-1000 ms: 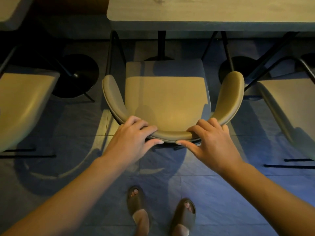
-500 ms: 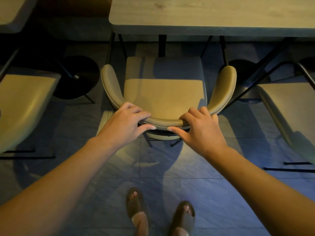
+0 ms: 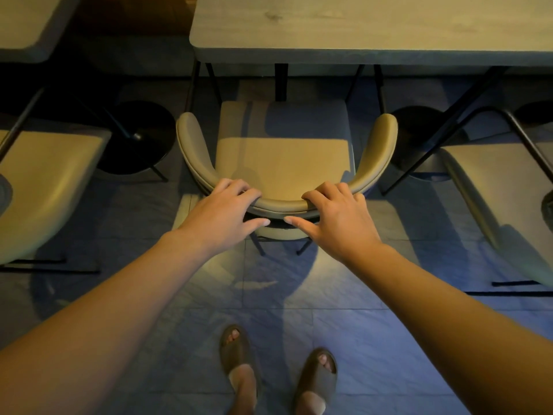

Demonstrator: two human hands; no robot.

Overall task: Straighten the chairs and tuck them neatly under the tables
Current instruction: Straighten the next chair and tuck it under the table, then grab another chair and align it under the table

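A tan padded chair (image 3: 284, 157) with a curved backrest and black legs faces the grey table (image 3: 359, 28) straight ahead. The front of its seat lies just short of the table's near edge. My left hand (image 3: 227, 214) grips the backrest's top rail left of centre, fingers curled over it and thumb underneath. My right hand (image 3: 332, 217) holds the same rail right of centre in the same way. Both arms are stretched forward.
A second tan chair (image 3: 45, 187) stands at the left and a third (image 3: 502, 187) at the right. Round black table bases (image 3: 137, 139) sit on the tiled floor. Another table corner (image 3: 27, 25) shows at top left. My sandalled feet (image 3: 239, 360) stand behind the chair.
The chair has slid forward toward the table, its seat front now close to the table's edge. Both hands kept their grip on the backrest and my arms have extended.
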